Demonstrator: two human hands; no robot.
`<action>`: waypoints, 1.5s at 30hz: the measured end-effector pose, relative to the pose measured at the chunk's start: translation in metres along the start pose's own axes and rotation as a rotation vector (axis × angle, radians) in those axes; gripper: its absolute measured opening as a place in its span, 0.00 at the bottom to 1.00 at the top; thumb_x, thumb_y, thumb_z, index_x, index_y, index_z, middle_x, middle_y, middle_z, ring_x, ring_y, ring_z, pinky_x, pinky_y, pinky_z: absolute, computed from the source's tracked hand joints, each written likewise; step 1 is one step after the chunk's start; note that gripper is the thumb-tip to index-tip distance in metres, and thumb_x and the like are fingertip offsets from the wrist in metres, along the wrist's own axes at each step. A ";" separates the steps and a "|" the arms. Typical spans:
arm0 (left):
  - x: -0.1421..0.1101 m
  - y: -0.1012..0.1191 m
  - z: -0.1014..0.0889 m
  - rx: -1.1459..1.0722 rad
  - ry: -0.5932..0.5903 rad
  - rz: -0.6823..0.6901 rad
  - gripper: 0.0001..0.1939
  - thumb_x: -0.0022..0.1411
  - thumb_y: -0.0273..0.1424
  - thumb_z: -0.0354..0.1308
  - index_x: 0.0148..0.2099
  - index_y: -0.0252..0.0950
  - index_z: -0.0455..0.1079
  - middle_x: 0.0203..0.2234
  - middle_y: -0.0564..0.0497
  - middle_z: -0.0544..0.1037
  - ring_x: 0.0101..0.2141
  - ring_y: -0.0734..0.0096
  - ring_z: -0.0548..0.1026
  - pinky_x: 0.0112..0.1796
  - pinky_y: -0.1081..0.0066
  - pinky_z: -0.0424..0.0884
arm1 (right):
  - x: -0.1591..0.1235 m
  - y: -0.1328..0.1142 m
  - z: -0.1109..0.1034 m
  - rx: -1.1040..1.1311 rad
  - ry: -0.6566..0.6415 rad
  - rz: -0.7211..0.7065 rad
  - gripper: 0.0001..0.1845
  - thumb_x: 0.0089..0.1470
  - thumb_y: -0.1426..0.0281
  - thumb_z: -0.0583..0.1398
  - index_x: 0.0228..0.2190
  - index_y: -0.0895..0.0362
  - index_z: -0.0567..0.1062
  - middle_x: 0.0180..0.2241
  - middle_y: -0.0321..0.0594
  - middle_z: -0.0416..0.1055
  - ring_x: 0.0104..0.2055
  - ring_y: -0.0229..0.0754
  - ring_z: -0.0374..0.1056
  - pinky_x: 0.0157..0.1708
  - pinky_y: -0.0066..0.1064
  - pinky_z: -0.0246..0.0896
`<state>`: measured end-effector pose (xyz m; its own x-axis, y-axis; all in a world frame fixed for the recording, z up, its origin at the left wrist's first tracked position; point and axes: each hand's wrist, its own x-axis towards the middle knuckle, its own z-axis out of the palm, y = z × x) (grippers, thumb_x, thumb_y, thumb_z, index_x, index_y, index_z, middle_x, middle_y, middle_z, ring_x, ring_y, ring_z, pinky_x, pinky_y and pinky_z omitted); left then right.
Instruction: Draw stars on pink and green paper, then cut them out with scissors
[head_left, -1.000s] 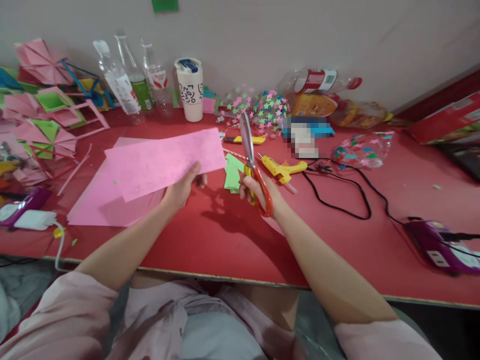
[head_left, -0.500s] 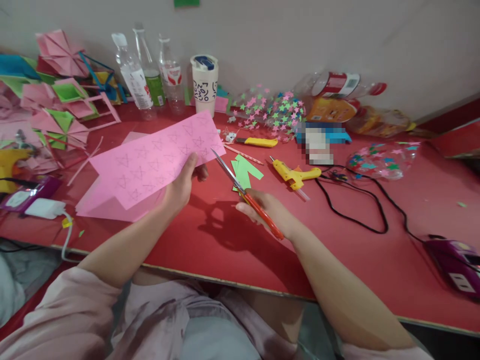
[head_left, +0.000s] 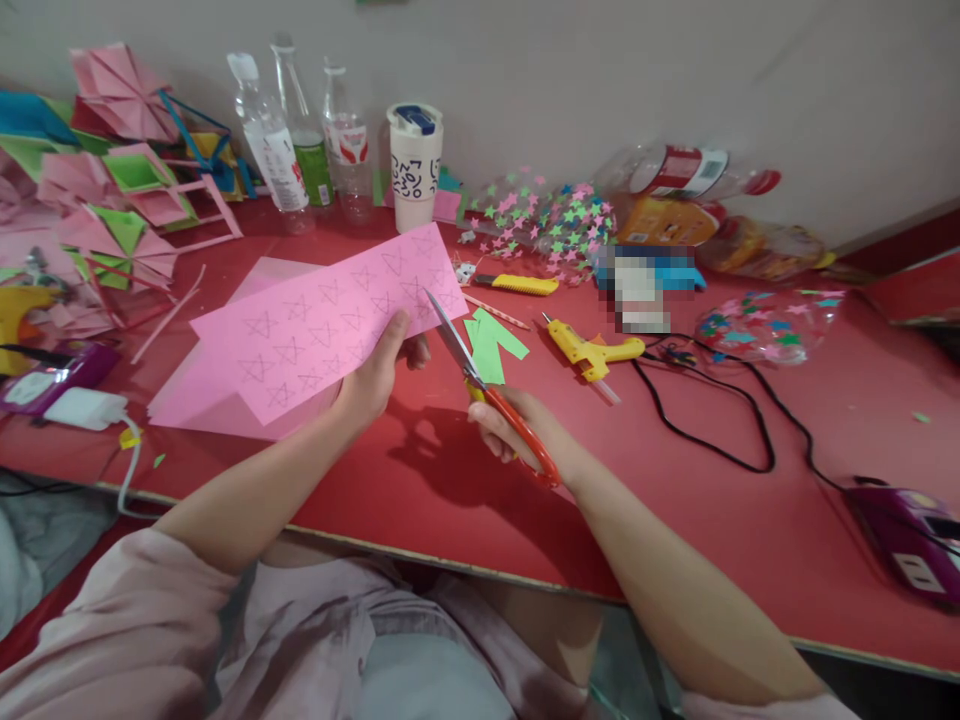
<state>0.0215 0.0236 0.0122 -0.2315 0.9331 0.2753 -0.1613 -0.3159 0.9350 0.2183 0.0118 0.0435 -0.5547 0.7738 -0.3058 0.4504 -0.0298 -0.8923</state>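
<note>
A pink sheet of paper (head_left: 330, 320) with rows of hand-drawn stars is held up by my left hand (head_left: 379, 370), its thumb on top near the right end. My right hand (head_left: 525, 425) grips red-handled scissors (head_left: 517, 425), whose blades point up and left and overlap the sheet's right end. Whether the blades are around the paper or only in front of it I cannot tell. Beneath the held sheet, more pink paper (head_left: 187, 390) lies on the red table (head_left: 450, 530). Green paper strips (head_left: 491, 342) rest just beyond the scissors.
A yellow glue gun (head_left: 592, 350) with its black cord, a yellow cutter (head_left: 525, 285) and a white cup (head_left: 415, 170) stand or lie beyond my hands. Clear bottles (head_left: 349, 150) line the wall. Folded paper pieces (head_left: 127, 190) crowd the left; a purple power strip (head_left: 907, 540) sits right.
The pink sheet and my left hand have shifted slightly right in view. The scissors' blades now reach further over the sheet's right end, and the handles have tilted a little.
</note>
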 end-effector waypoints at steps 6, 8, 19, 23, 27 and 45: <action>0.000 0.003 0.001 -0.046 0.018 0.014 0.21 0.65 0.48 0.55 0.29 0.38 0.69 0.16 0.55 0.70 0.21 0.75 0.71 0.22 0.73 0.64 | 0.001 0.004 0.001 0.013 -0.015 -0.020 0.35 0.43 0.33 0.56 0.25 0.53 0.61 0.15 0.29 0.61 0.17 0.33 0.59 0.19 0.27 0.57; 0.000 0.003 0.001 -0.057 0.012 0.019 0.20 0.66 0.47 0.55 0.30 0.38 0.70 0.16 0.55 0.70 0.20 0.75 0.71 0.23 0.73 0.64 | 0.001 0.004 0.001 0.002 -0.014 -0.027 0.35 0.43 0.33 0.56 0.24 0.53 0.60 0.16 0.29 0.60 0.17 0.33 0.59 0.19 0.28 0.56; -0.002 0.007 0.002 -0.082 0.028 -0.012 0.21 0.65 0.48 0.56 0.28 0.37 0.70 0.18 0.53 0.74 0.24 0.71 0.76 0.26 0.72 0.70 | 0.003 0.009 0.000 -0.122 -0.012 -0.088 0.32 0.46 0.36 0.56 0.27 0.54 0.63 0.19 0.31 0.61 0.23 0.36 0.58 0.25 0.30 0.54; 0.000 0.009 0.003 -0.116 -0.003 -0.077 0.25 0.63 0.51 0.55 0.25 0.37 0.69 0.21 0.49 0.78 0.30 0.66 0.80 0.29 0.70 0.73 | 0.004 0.011 0.000 -0.116 -0.011 -0.065 0.33 0.46 0.36 0.55 0.27 0.54 0.63 0.20 0.31 0.61 0.23 0.36 0.59 0.26 0.30 0.55; 0.002 0.008 0.002 -0.119 -0.003 -0.104 0.26 0.63 0.52 0.53 0.24 0.37 0.69 0.22 0.47 0.79 0.34 0.64 0.81 0.31 0.69 0.75 | 0.005 0.013 -0.001 -0.106 -0.007 -0.053 0.33 0.45 0.35 0.55 0.26 0.53 0.62 0.20 0.31 0.61 0.23 0.35 0.58 0.25 0.30 0.54; -0.003 0.007 0.009 -0.060 0.028 -0.128 0.28 0.67 0.50 0.50 0.21 0.37 0.67 0.20 0.48 0.77 0.31 0.69 0.80 0.28 0.72 0.70 | -0.006 -0.004 0.014 0.076 0.079 0.003 0.31 0.50 0.38 0.55 0.26 0.53 0.61 0.14 0.26 0.58 0.16 0.31 0.55 0.18 0.25 0.53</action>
<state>0.0301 0.0203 0.0196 -0.2317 0.9616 0.1473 -0.2484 -0.2049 0.9467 0.2096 -0.0014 0.0444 -0.4948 0.8213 -0.2838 0.3961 -0.0775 -0.9149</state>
